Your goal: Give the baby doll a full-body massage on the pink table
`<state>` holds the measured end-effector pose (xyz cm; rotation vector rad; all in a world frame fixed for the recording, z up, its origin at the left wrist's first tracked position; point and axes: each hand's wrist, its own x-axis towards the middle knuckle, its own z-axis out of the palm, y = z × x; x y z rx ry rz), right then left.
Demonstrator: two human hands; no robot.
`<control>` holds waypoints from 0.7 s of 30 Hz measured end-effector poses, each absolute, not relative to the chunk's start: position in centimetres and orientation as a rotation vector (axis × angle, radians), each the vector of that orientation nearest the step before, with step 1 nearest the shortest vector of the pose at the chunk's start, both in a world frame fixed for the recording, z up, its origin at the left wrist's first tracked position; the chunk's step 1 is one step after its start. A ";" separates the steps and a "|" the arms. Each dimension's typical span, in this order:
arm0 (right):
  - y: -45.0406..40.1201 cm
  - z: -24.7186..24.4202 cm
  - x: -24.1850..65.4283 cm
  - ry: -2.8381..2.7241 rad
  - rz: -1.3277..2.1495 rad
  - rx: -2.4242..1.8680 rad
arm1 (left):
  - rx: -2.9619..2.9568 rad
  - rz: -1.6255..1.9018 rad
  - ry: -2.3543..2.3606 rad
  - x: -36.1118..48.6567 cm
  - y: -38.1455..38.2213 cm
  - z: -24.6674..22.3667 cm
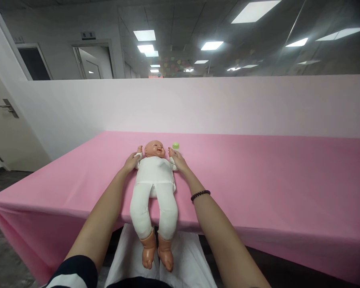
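A baby doll [155,172] in a white top and white leggings lies on its back on a pink-covered table [258,180]. Its head points to the far side, and its bare feet hang over the near edge, above my lap. My left hand [131,162] is closed round the doll's arm on the left of its head. On the other side, my right hand [179,160] grips the doll's other arm near the wrist. Both doll hands stick up past my fingers. Just beyond my right hand sits a small green round object [175,145], its kind unclear.
Behind the table runs a white low wall [213,106] with a glass pane above it. A door [10,120] with a metal handle stands at the left. The table's near edge lies right above my knees.
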<state>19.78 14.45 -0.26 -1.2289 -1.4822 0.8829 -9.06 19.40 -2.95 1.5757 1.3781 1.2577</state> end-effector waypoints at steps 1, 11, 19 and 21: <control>14.7 -0.1 19.9 -1.425 0.921 -1.137 | 1.543 1.272 1.393 -9.0 19.4 -2.6; 11.8 3.1 23.4 -1.363 1.267 -0.848 | 1.487 1.360 0.867 -9.9 17.0 0.7; 10.6 3.8 25.7 -1.817 1.608 -0.703 | 1.688 0.779 0.714 -11.2 14.5 1.4; 10.4 4.0 25.7 -2.041 1.683 -0.675 | 1.767 0.653 0.730 -11.1 14.2 1.8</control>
